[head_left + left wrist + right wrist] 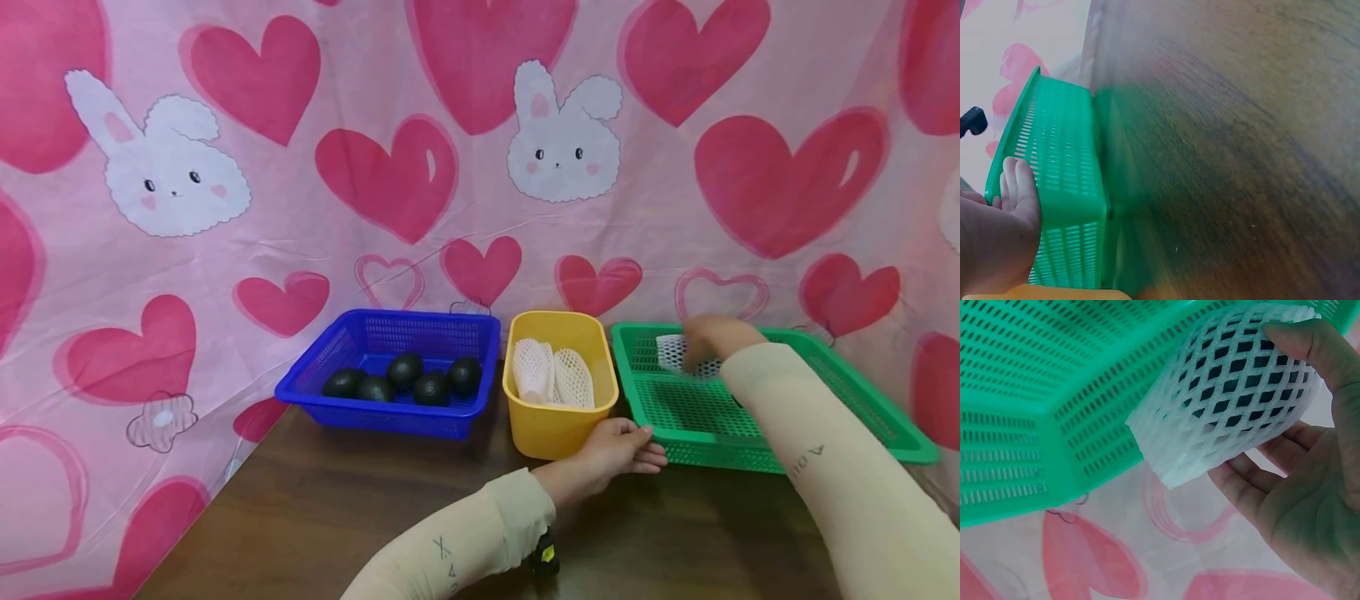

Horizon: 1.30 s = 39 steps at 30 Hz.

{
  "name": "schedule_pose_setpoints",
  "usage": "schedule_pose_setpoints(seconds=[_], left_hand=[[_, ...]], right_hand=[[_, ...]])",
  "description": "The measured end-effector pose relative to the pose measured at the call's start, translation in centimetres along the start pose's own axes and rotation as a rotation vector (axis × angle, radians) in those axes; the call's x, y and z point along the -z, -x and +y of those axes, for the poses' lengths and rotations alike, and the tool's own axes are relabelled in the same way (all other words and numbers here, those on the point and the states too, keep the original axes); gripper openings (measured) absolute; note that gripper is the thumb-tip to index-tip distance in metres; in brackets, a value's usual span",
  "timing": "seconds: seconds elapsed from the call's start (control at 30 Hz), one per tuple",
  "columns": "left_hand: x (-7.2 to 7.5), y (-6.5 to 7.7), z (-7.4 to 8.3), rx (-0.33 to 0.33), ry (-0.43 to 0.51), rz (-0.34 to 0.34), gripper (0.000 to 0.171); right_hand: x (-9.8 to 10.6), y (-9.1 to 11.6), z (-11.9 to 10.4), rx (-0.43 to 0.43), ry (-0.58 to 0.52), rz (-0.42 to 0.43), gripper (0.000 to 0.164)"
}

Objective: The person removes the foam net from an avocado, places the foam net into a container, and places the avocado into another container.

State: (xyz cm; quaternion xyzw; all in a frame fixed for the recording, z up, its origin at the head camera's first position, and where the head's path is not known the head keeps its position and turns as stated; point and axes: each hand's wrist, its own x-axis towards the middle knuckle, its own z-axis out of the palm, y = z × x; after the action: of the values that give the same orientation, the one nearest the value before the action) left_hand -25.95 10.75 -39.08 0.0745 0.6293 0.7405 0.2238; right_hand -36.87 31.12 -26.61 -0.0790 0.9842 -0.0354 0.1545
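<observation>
My right hand is over the left part of the green basket. It grips a white foam net sleeve with a dark avocado inside, seen through the mesh in the right wrist view. Thumb and fingers hold it from opposite sides. My left hand touches the near left corner of the green basket, its fingers extended along the outer wall in the left wrist view. Just left of that corner stands a yellow bin containing several white foam net sleeves.
At the left, a blue basket holds several dark avocados. All three containers stand in a row on a brown wooden table. Behind them hangs a pink cloth printed with hearts and rabbits.
</observation>
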Motion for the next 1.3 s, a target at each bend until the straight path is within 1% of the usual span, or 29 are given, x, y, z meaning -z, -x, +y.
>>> schedule_pose_setpoints(seconds=[0.1, 0.23, 0.47, 0.6, 0.67, 0.8, 1.0, 1.13, 1.3], left_hand=[[0.1, -0.1, 0.0, 0.006, 0.008, 0.005, 0.018], [0.2, 0.1, 0.1, 0.012, 0.005, -0.005, 0.019], [0.3, 0.4, 0.0, 0.008, -0.001, -0.021, 0.021], [0.5, 0.7, 0.1, 0.004, -0.013, -0.026, 0.02], [0.7, 0.8, 0.2, 0.004, -0.02, -0.026, 0.019], [1.3, 1.1, 0.2, -0.002, -0.054, -0.041, 0.019], [2.7, 2.3, 0.3, -0.016, -0.119, -0.072, 0.022], [3.9, 3.3, 0.8, -0.056, -0.157, -0.107, 0.022], [5.5, 4.3, 1.4, -0.131, -0.184, -0.16, 0.02]], right_hand=[[0.6, 0.2, -0.4, 0.025, 0.026, 0.014, 0.053], [1.1, 0.7, -0.7, 0.058, 0.049, 0.043, 0.066], [1.1, 2.3, -1.1, 0.151, 0.074, 0.114, 0.065], [1.1, 4.0, -1.6, 0.189, 0.085, 0.154, 0.068], [1.1, 5.0, -1.9, 0.207, 0.085, 0.18, 0.067], [0.9, 6.5, -2.2, 0.252, 0.066, 0.247, 0.065], [0.3, 8.4, -2.7, 0.296, 0.025, 0.294, 0.073], [-0.3, 9.6, -3.4, 0.315, 0.007, 0.321, 0.073], [-1.3, 10.9, -4.5, 0.336, -0.004, 0.325, 0.071]])
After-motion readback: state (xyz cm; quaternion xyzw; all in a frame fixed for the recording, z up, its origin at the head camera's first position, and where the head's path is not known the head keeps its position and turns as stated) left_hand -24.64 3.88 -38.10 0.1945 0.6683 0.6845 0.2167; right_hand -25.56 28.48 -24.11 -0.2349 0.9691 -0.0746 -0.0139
